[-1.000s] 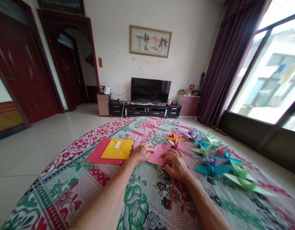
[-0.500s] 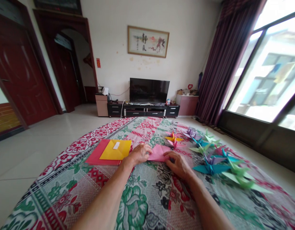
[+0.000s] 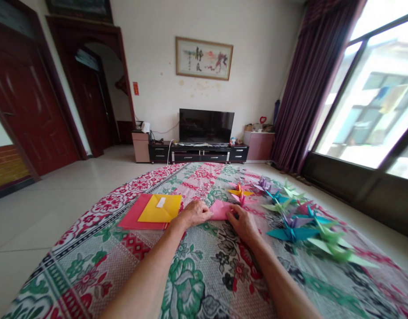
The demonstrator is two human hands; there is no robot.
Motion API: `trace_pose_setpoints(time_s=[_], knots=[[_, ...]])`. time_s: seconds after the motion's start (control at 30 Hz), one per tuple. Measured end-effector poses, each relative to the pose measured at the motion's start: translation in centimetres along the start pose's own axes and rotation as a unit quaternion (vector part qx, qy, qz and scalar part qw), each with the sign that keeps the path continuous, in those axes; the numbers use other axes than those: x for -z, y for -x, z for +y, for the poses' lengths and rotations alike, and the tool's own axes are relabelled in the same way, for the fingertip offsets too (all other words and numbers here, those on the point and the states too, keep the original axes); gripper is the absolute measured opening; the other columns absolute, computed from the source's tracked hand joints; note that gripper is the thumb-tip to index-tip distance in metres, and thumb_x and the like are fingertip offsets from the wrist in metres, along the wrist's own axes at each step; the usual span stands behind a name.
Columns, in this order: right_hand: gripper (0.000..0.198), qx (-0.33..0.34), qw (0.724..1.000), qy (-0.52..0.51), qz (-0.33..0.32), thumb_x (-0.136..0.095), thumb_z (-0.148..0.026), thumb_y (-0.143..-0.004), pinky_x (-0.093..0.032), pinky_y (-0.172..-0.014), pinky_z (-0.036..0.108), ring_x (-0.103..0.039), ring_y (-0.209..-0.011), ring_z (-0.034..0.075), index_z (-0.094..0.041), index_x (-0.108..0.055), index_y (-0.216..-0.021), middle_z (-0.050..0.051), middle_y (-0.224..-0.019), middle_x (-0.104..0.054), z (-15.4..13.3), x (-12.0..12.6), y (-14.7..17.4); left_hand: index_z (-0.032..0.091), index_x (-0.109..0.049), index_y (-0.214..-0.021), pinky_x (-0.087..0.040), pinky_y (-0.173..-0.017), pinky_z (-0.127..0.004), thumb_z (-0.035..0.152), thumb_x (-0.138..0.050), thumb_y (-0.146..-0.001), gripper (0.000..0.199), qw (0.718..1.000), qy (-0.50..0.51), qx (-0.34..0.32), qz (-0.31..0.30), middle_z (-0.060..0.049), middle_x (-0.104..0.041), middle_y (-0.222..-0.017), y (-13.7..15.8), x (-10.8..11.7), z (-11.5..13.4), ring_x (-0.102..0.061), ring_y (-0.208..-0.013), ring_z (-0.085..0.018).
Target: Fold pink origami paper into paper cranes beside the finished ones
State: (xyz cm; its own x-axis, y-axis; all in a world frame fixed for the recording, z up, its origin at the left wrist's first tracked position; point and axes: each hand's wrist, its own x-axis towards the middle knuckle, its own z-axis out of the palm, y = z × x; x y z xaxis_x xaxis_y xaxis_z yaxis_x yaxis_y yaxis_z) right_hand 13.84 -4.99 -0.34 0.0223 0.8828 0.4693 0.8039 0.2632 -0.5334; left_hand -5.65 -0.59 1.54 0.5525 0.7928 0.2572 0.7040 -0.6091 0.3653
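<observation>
A folded piece of pink origami paper (image 3: 220, 210) lies on the patterned tablecloth (image 3: 187, 274) between my hands. My left hand (image 3: 194, 212) pinches its left edge, fingers curled. At the paper's right side, my right hand (image 3: 243, 222) grips the edge between thumb and fingers. Left of my left hand rests a yellow paper packet (image 3: 157, 212) with a small white label, on top of red paper sheets (image 3: 134, 212). Just beyond my right hand sit a small orange paper crane (image 3: 240, 191) and a pink paper crane (image 3: 243, 200).
Several more paper cranes spread over the table's right side, among them a blue crane (image 3: 292, 232) and a green crane (image 3: 333, 243). Beyond the table stand a television (image 3: 206, 126) and a low black cabinet (image 3: 187, 155). A purple curtain (image 3: 300, 88) hangs by the window.
My right hand has shifted slightly left and up along the pink paper. My left hand has moved a little right. Less of the pink paper shows now.
</observation>
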Motion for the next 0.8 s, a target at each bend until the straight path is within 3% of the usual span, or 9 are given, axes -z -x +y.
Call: trace_pose_setpoints(time_s=[0.1,0.47,0.67,0.8], knots=[[0.035,-0.013,1.0,-0.01,0.002,-0.043,-0.035,-0.078,-0.042,-0.057,0.024,-0.061,-0.063,0.016,-0.016,-0.058,-0.103,0.003,-0.072,-0.066,0.2,0.0,0.0,0.016,-0.062,-0.053,-0.032,-0.053,-0.021,0.033,-0.047,-0.075,0.032,1.0,-0.026,0.01,0.008,0.0,-0.058,-0.058,-0.1,-0.6,0.0,-0.048,-0.055,-0.01],[0.034,-0.018,0.999,0.04,0.001,-0.045,-0.028,-0.075,-0.039,-0.056,0.023,-0.058,-0.059,0.014,-0.014,-0.055,-0.105,0.0,-0.066,-0.063,0.4,-0.7,-0.4,0.017,-0.067,-0.059,-0.038,-0.058,-0.024,0.024,-0.048,-0.068,0.023,0.995,-0.085,0.045,0.002,-0.005,-0.063,-0.069,0.1,-0.3,1.5,-0.054,-0.063,-0.015],[0.033,-0.013,0.998,0.062,-0.005,-0.046,-0.023,-0.073,-0.038,-0.057,0.023,-0.056,-0.06,0.014,-0.013,-0.056,-0.103,0.002,-0.067,-0.063,0.5,-0.9,-0.4,0.018,-0.068,-0.06,-0.04,-0.062,-0.026,0.034,-0.043,-0.075,0.033,0.996,-0.082,0.044,-0.004,-0.007,-0.063,-0.071,-0.1,-0.4,1.5,-0.057,-0.067,-0.016],[0.032,-0.018,0.998,0.067,-0.003,-0.045,-0.021,-0.073,-0.037,-0.058,0.023,-0.056,-0.06,0.014,-0.013,-0.057,-0.102,0.002,-0.068,-0.063,0.5,-1.0,-0.4,0.02,-0.069,-0.065,-0.041,-0.067,-0.024,0.036,-0.044,-0.076,0.032,0.992,-0.094,0.087,-0.006,-0.006,-0.065,-0.075,-0.2,-0.7,1.7,-0.058,-0.073,-0.016]])
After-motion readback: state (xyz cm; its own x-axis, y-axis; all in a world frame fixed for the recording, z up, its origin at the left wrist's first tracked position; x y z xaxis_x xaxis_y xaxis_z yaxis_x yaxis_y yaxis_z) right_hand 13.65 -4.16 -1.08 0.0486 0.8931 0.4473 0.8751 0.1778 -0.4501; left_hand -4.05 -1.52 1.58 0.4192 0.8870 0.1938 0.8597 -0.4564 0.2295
